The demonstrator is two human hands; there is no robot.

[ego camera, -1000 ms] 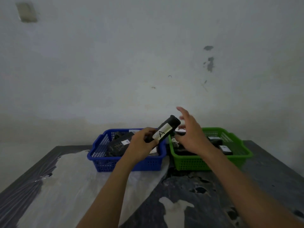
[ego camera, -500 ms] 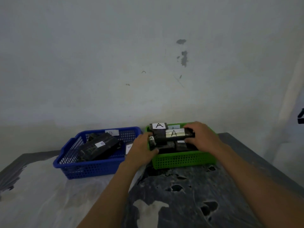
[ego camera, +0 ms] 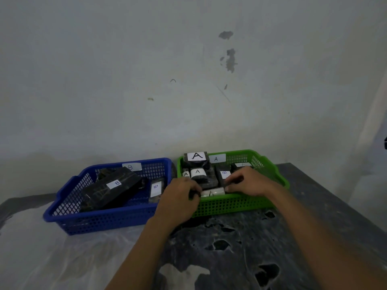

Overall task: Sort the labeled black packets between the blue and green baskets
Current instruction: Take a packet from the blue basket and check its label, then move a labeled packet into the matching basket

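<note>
A black packet with a white "A" label [ego camera: 212, 193] lies low inside the green basket [ego camera: 234, 205], just behind its front wall. My left hand [ego camera: 179, 198] grips its left end and my right hand [ego camera: 246, 182] holds its right end. Behind it in the green basket sit more black packets, several marked "A" [ego camera: 196, 161] and one marked "B" [ego camera: 224, 174]. The blue basket [ego camera: 100, 218] to the left holds a large black packet marked "B" [ego camera: 111, 188] and a smaller "B" packet [ego camera: 156, 189].
Both baskets stand side by side at the back of a dark, mottled table [ego camera: 240, 248], against a pale wall [ego camera: 188, 80]. A pale plastic sheet [ego camera: 52, 254] covers the table's left part. The table's right edge runs diagonally at the far right.
The "A" packet, held up over the blue basket a second ago, was carried right and lowered into the front of the green basket. Both hands came down with it.
</note>
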